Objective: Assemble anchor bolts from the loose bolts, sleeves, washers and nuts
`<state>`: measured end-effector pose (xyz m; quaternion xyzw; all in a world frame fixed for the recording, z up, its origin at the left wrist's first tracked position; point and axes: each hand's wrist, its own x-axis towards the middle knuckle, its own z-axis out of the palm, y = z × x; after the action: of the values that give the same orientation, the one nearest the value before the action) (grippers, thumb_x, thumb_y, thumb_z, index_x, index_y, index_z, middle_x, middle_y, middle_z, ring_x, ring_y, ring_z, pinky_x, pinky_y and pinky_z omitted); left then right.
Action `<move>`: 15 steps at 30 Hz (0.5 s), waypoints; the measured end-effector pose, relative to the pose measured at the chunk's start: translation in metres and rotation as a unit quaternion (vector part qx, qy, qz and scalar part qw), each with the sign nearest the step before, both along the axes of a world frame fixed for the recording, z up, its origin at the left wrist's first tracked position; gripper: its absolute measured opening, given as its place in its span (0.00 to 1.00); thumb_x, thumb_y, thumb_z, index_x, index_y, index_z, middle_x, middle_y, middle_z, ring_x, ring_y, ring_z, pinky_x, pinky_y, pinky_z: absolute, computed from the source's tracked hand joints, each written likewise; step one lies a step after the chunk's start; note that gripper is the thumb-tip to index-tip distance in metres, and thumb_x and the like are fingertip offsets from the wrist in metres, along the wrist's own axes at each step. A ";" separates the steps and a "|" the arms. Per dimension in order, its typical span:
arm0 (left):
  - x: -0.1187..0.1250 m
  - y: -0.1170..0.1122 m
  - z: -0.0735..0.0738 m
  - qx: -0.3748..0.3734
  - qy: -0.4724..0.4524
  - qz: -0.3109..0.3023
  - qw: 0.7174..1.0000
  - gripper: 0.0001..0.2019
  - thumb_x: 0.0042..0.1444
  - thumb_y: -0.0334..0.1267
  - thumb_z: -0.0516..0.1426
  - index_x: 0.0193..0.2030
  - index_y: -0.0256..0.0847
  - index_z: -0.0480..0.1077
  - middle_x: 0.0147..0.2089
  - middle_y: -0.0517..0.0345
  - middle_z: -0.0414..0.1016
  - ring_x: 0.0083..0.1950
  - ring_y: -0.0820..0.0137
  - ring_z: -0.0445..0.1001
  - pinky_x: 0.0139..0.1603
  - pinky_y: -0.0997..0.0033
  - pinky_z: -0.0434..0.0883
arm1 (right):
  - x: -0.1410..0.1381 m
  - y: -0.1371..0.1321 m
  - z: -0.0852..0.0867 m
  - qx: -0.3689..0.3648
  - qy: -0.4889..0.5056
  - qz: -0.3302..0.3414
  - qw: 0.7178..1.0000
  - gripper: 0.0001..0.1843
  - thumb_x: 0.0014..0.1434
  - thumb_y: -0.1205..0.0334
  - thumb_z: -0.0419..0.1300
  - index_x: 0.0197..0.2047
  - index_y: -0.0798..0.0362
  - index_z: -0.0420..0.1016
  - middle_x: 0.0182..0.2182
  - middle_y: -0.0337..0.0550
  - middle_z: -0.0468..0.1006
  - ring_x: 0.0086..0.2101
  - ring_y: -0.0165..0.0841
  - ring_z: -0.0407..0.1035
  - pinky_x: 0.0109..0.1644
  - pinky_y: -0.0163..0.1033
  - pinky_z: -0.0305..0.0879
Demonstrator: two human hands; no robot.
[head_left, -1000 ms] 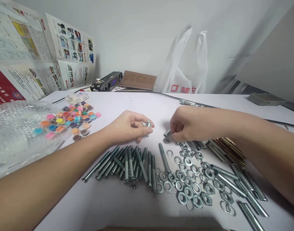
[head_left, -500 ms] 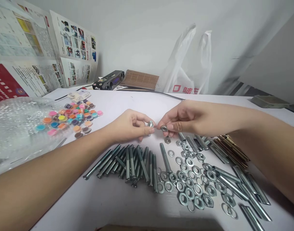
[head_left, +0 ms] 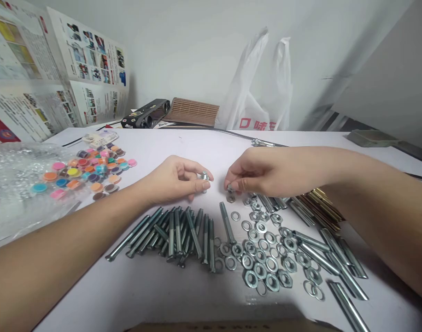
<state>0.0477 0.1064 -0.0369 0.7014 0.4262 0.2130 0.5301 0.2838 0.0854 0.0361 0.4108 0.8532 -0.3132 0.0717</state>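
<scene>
My left hand (head_left: 178,180) rests on the white table (head_left: 183,147), fingers pinched on a bolt (head_left: 204,176) whose end points to the right. My right hand (head_left: 257,173) is a short gap to its right, thumb and forefinger closed on a small nut (head_left: 229,187) just above a loose nut (head_left: 231,198) on the table. In front of my left hand lies a pile of long bolts (head_left: 178,233). Nuts and washers (head_left: 266,258) are spread below my right hand.
More steel sleeves (head_left: 335,265) and brass-coloured rods (head_left: 318,205) lie under my right forearm. Coloured round caps (head_left: 88,168) and bubble wrap (head_left: 14,184) sit at the left. A white plastic bag (head_left: 259,92), a black device (head_left: 147,115) and posters (head_left: 59,69) line the back wall.
My right hand lifted a nut from the heap toward the bolt end, then drew back slightly and lower. My left hand kept its hold on the bolt.
</scene>
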 end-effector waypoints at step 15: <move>0.003 -0.003 0.006 -0.005 0.022 0.023 0.999 0.15 0.50 0.43 0.66 0.41 0.37 0.76 0.16 0.62 0.70 0.16 0.81 0.64 0.17 0.86 0.60 | 0.017 -0.021 0.008 0.130 -0.115 -0.033 0.984 0.16 0.54 0.52 0.61 0.21 0.52 0.68 0.17 0.38 0.65 0.14 0.26 0.53 0.14 0.36 0.45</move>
<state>0.0506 0.1032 -0.0313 0.6934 0.4548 0.2069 0.5191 0.3005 0.0641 0.0445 0.4776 0.8589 -0.1522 0.1047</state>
